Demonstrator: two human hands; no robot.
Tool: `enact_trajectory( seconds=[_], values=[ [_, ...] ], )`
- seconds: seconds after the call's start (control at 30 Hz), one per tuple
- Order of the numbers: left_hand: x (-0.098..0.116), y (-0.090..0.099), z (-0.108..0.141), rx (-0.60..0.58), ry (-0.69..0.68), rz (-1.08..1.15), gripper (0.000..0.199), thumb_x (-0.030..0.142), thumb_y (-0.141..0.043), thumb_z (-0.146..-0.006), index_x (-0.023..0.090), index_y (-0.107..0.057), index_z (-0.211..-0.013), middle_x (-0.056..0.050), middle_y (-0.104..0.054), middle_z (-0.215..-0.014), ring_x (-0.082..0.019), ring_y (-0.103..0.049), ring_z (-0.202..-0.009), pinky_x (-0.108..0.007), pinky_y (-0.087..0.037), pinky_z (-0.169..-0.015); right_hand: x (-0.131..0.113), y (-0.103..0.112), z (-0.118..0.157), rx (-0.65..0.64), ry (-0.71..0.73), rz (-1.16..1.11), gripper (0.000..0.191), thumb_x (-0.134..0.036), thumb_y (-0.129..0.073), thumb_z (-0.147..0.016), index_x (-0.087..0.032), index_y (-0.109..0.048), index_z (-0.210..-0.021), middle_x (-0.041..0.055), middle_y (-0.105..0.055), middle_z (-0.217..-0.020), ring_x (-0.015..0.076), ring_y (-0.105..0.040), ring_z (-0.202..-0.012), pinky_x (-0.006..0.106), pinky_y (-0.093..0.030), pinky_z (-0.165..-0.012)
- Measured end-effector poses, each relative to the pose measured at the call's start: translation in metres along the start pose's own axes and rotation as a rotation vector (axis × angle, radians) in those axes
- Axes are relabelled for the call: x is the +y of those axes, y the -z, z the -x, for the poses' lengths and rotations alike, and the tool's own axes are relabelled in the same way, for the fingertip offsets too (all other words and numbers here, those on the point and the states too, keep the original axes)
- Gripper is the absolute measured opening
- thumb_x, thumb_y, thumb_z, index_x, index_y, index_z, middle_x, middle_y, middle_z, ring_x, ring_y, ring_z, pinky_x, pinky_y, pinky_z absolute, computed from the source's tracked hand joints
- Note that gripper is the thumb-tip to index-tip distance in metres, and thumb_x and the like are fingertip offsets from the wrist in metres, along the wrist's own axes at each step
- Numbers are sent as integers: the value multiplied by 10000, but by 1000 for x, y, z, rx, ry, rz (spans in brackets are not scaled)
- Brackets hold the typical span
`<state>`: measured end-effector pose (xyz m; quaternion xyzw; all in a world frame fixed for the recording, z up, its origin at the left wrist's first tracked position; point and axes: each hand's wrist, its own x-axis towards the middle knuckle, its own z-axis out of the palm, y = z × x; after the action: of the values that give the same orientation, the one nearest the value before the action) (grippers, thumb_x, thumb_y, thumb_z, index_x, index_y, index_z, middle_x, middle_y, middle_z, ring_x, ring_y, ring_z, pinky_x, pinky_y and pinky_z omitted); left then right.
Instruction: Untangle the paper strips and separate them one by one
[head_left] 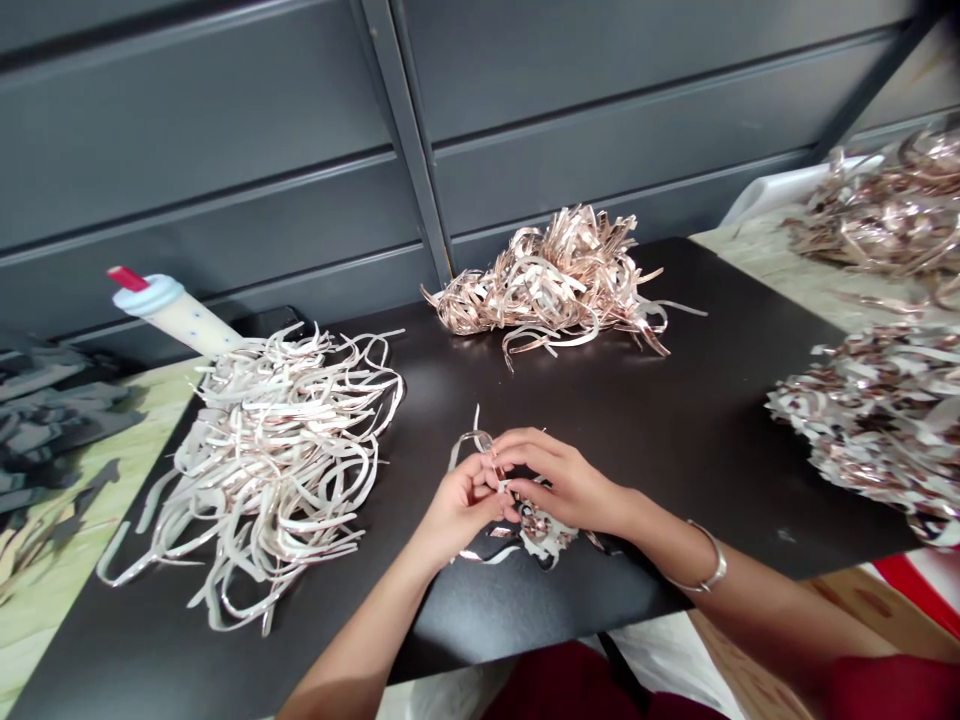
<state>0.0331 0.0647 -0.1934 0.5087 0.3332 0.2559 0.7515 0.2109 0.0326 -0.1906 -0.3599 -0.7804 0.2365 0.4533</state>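
Note:
My left hand (463, 505) and my right hand (559, 478) meet near the front of the black table (720, 440). Both have their fingers pinched together on a narrow white and rose-gold strip (459, 450), which loops out beyond the left fingertips. The exact spot where the fingertips grip it is partly covered. Below the right palm lies a small bunch of short, curled strips (546, 535), partly hidden by that hand. A few loose strips (491, 555) rest on the table under the left hand.
Left on the table is a large heap of long white strips (292, 450), with a white cup-like container (184, 315) behind it. A rose-gold heap (562, 280) sits at the back. Shorter pieces (892, 420) are piled at right. A grey panelled wall (247, 130) stands behind.

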Motion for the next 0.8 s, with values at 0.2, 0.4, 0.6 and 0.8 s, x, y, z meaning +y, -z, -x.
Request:
enact_trajectory(
  seconds=[0.2,0.4,0.6,0.8],
  values=[
    [-7,8,-1,-25,29,-120,240,256,-693,-738,149,-481,-770,25,-593,-627,-117,-634,-570,-223,-471,-564,1,8,1,-93,-147,-53,303,-53,-423,-873,-176,-563,-1111,77,-666,-1061,150,-646,-940,262,-523,-806],
    [-4,7,0,-93,-53,-33,322,212,-743,-697,148,-506,-904,-1,-611,-782,-119,-631,-733,-230,-483,-670,-2,11,-2,-113,-121,-103,314,-97,-478,-873,-178,-540,-1170,79,-651,-1106,160,-629,-1002,296,-516,-872],
    [1,4,-4,101,-125,57,448,199,-773,-661,183,-485,-1005,31,-594,-823,-92,-644,-629,-207,-489,-622,-5,3,-5,-86,49,-62,407,-79,-444,-882,-198,-468,-1271,93,-548,-1291,195,-410,-1293,414,-390,-1058],
    [7,12,-2,16,-37,-22,378,235,-764,-670,155,-501,-930,35,-577,-759,-110,-654,-580,-208,-482,-573,-2,12,-3,-177,-51,-97,483,-4,-378,-867,-200,-447,-1304,72,-557,-1290,151,-513,-1206,304,-441,-1003]
  ],
)
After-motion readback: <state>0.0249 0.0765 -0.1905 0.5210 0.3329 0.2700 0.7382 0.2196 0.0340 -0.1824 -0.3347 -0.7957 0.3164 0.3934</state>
